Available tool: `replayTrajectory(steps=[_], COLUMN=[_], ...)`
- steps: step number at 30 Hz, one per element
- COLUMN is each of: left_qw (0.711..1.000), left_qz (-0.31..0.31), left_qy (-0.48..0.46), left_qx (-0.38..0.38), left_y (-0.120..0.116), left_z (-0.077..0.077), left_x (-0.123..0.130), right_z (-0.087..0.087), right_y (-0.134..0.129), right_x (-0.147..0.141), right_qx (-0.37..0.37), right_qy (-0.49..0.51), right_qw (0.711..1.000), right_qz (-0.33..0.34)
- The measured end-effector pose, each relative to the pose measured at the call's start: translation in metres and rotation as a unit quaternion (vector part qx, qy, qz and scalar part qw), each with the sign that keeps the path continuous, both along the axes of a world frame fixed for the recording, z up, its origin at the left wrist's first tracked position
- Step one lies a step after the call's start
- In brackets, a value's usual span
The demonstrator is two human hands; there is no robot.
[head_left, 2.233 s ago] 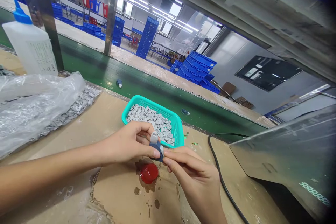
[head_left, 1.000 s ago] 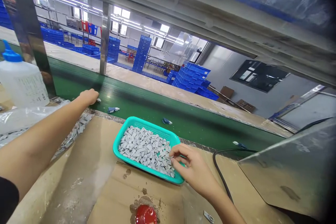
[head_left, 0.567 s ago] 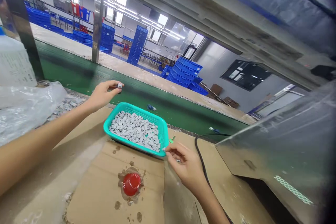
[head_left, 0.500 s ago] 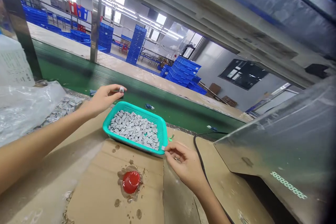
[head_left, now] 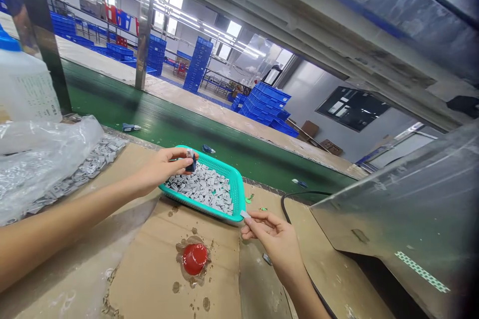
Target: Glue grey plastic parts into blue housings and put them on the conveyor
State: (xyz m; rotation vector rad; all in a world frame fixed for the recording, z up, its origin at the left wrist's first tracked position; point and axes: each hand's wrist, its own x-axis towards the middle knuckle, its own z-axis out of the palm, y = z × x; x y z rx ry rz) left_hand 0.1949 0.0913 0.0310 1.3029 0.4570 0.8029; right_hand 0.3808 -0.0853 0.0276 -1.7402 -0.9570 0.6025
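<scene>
Left hand (head_left: pixel 164 165) has a narrow pinch, thumb and fingers closed on a dark-blue and grey plastic part (head_left: pixel 191 163), held above the left end of the turquoise perforated plastic basket (head_left: pixel 239 192). Right hand (head_left: pixel 276 233) also pinches narrow, fingertips on a small flat light-grey piece (head_left: pixel 245 214), at the basket's near right corner; can't tell if the piece touches the rim. Basket holds a pile of small light-grey plastic pieces (head_left: pixel 211 187). Red cup-shaped container (head_left: pixel 195 259) sits nearer the person, on brown cardboard (head_left: pixel 149 269) with wet spots around it. One loose grey piece (head_left: pixel 267 259) lies just beside the right hand, under the wrist side. Beyond the basket, three blue-and-grey parts (head_left: pixel 130 127) lie well apart on the green belt (head_left: pixel 168 114). Clear plastic bag (head_left: pixel 48 147) and white bottle with blue cap (head_left: pixel 32 84) at image left, more grey pieces (head_left: pixel 93 159) along the bag's edge.
</scene>
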Motion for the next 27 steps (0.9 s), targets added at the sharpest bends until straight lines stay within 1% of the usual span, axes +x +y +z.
replayTrajectory(steps=[5,8,10,12,16,17,19,22,27], left_qw=[1.0,0.999,0.999,1.0,1.0,1.0,1.0,1.0,0.999], left_qz=[0.013,0.015,0.013,0.01,0.01,0.013,0.018,0.016,0.026], left_qy=[-0.003,-0.003,-0.003,-0.001,-0.005,-0.004,0.001,0.006,0.016], left_qx=[-0.025,-0.03,-0.03,-0.027,-0.025,-0.024,-0.021,-0.017,-0.012], left_y=[0.001,0.001,0.001,0.0,0.0,0.0,0.0,0.001,0.002], left_z=[0.001,0.002,0.003,0.003,0.002,0.002,0.002,0.002,0.002], left_x=[0.0,0.001,0.0,-0.001,-0.002,-0.002,-0.001,0.001,0.001], right_z=[0.0,0.0,0.001,0.002,-0.003,-0.006,-0.011,-0.015,-0.011], right_y=[0.001,0.0,-0.003,-0.009,-0.019,-0.021,-0.022,-0.02,-0.016], right_x=[0.001,-0.001,-0.008,-0.02,-0.049,-0.054,-0.06,-0.062,-0.062], right_qx=[-0.01,-0.002,0.006,-0.002,-0.061,-0.072,-0.075,-0.068,-0.104], right_qy=[-0.008,-0.01,-0.008,0.002,0.013,0.009,-0.004,-0.022,-0.049], right_qw=[1.0,1.0,1.0,1.0,0.991,0.988,0.987,0.988,0.981], right_qz=[-0.022,-0.022,-0.013,0.014,0.119,0.136,0.143,0.135,0.159])
